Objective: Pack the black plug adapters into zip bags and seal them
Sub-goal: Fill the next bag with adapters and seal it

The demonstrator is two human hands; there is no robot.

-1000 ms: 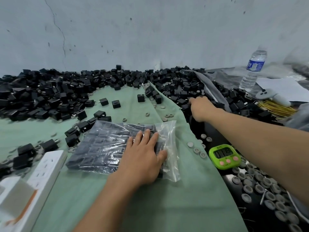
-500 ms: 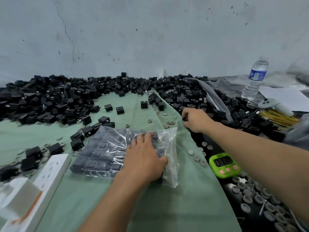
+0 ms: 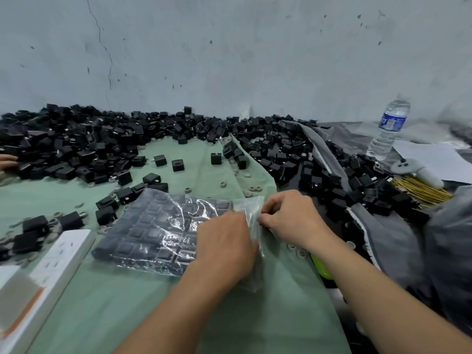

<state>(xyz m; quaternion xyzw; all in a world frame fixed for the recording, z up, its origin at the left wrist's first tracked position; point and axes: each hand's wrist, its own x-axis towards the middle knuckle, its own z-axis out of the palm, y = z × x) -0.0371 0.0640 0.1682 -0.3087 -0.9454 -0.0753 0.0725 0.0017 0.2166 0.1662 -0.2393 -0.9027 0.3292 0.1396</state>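
Left hand [image 3: 226,247] is lying palm-down on the right end of the zip bag [image 3: 163,231], fingers curled over the plastic near its open edge, pressing it flat. Right hand [image 3: 290,217] sits just right of it with the fingers bunched at the bag's mouth, pinching the plastic edge; can't tell if there's an adapter in that grip, it's hidden. The bag lies flat on the green cloth [image 3: 268,315], already filled with rows of black plug adapters laid side by side. Loose adapters [image 3: 107,203] are scattered just left of and beyond the bag, and the big pile of adapters [image 3: 84,146] runs along the far wall, spilling over to the right side too. Near left there's a white power strip [image 3: 61,256]. A bit of green timer [image 3: 320,267] peeks out under the right forearm. Far right: a water bottle [image 3: 389,129] standing upright, with a bundle of gold twist ties [image 3: 419,189] nearer than it.
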